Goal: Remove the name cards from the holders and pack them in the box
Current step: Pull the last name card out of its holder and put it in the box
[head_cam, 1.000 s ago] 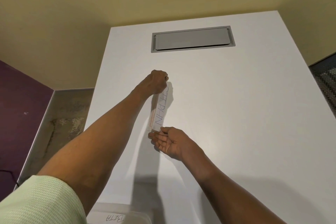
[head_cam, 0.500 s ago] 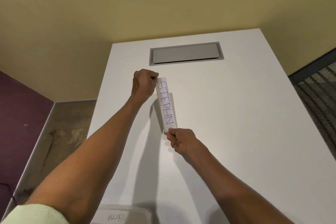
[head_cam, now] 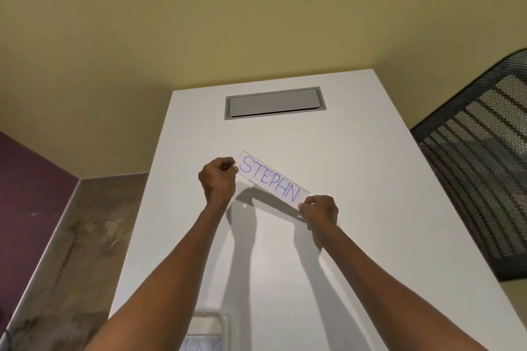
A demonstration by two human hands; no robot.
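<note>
Head view: name card held up over the white table [head_cam: 370,179].
I see the left hand [head_cam: 218,182] and right hand [head_cam: 319,212] each pinching one end of the white paper name card lettered STEPHN in blue [head_cam: 272,179]; clear plastic box [head_cam: 209,328] sits at the near edge.

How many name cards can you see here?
1 for sure: the white paper name card lettered STEPHN in blue, held above the white table. The clear plastic box at the bottom edge may hide more.
</note>
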